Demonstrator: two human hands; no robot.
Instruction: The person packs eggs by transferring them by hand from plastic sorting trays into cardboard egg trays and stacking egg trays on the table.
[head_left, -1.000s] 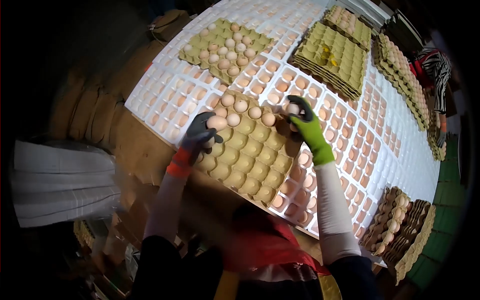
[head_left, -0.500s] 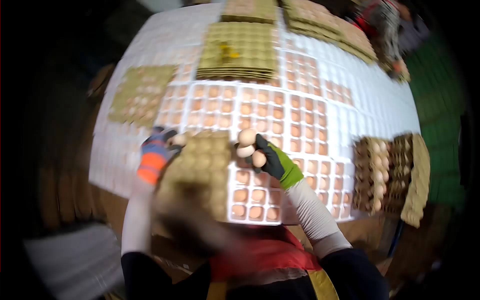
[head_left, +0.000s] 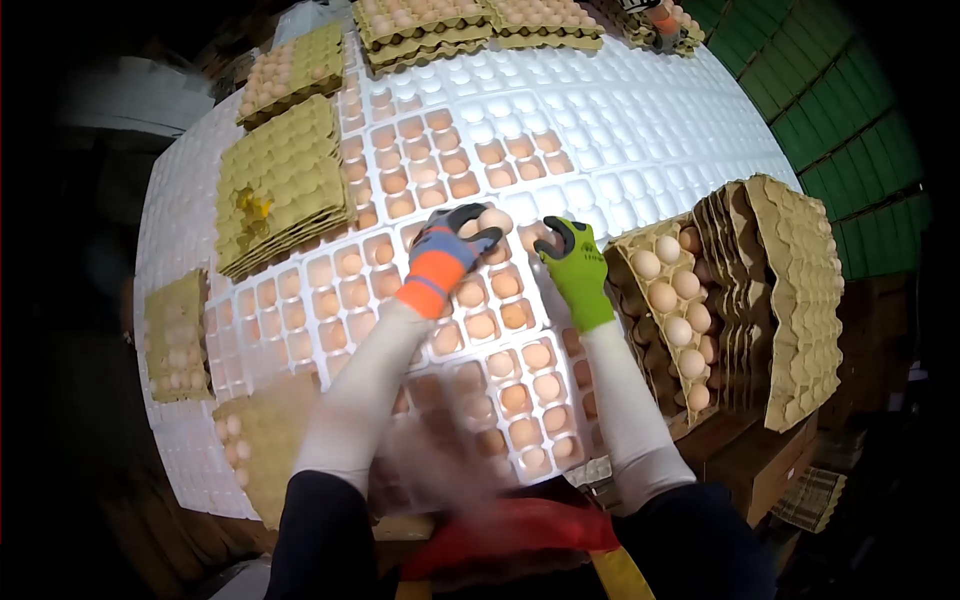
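From my end I see the left hand [head_left: 447, 250] closed on a pale egg [head_left: 495, 221], which shows beyond the thumb and fingertips, over the white tray [head_left: 543, 325] of pinkish-brown eggs [head_left: 515, 317]. Its long axis seems to lie roughly crosswise to me, but it looks so nearly round that I cannot tell which end is blunt; the shell is smooth and creamy pink. The right hand [head_left: 577, 268] curls half open just beside it, thumb and fingers apart.
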